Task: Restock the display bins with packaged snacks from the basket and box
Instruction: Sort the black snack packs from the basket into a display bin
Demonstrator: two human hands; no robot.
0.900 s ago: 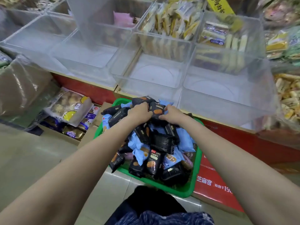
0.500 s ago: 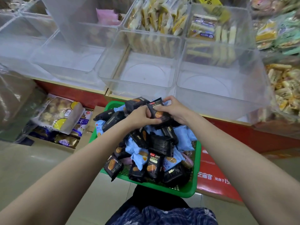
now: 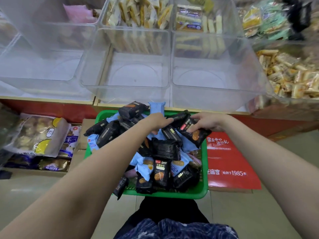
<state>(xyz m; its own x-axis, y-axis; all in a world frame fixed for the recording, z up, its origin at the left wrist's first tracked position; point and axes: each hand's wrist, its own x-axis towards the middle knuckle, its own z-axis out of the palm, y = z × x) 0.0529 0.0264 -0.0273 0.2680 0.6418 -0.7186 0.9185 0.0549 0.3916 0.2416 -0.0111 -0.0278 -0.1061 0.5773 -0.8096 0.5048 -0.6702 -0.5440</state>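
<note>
A green basket (image 3: 203, 190) on the floor is heaped with black snack packs (image 3: 165, 149) and light blue snack packs (image 3: 156, 107). My right hand (image 3: 206, 122) grips a black snack pack (image 3: 193, 133) lifted off the top of the pile. My left hand (image 3: 155, 122) reaches into the pile beside it, fingers bent down onto the packs; whether it holds one is hidden. Above stand two bare clear display bins (image 3: 131, 75) (image 3: 212, 78).
A red printed box (image 3: 229, 163) lies right of the basket. On the left, a cardboard box holds large biscuit bags (image 3: 38, 135). Rear bins hold yellow packs (image 3: 138, 11) and white bars (image 3: 198, 21). A bin of golden snacks (image 3: 293, 75) is at the right.
My right hand has pulled a black pack up and to the right, away from my left hand. The view has shifted so the bins sit more centred.
</note>
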